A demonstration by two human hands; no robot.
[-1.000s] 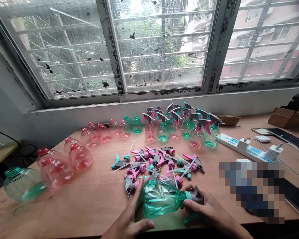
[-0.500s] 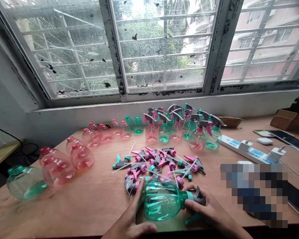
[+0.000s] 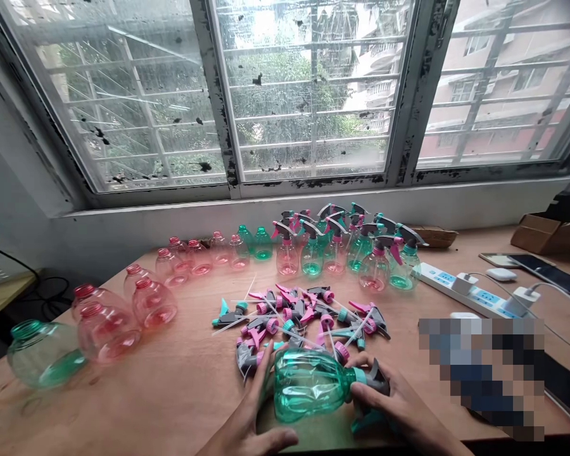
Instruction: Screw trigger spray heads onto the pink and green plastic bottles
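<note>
A green see-through spray bottle [image 3: 308,385] lies sideways above the table's front edge, its base to the left. My right hand [image 3: 384,392] is closed around its neck, at the teal collar [image 3: 358,375] and the grey trigger head [image 3: 377,380]. The teal trigger [image 3: 368,419] hangs below that hand. At the bottle's base my left hand [image 3: 256,405] is open, thumb and fingers spread apart; whether its fingertips touch the plastic I cannot tell. Just beyond lies a pile of loose pink, teal and grey spray heads [image 3: 304,313] with thin white tubes.
Pink bottles without heads [image 3: 109,332] and a green one [image 3: 45,354] stand to the left. Several bottles with spray heads [image 3: 335,253] stand at the back, under the window. On the right are a power strip [image 3: 470,291], phones [image 3: 548,272], a cardboard box [image 3: 546,234] and a blurred patch.
The view has shifted slightly. Highlights on the green bottle have changed, as if it turned a little. Both hands keep almost the same places and poses.
</note>
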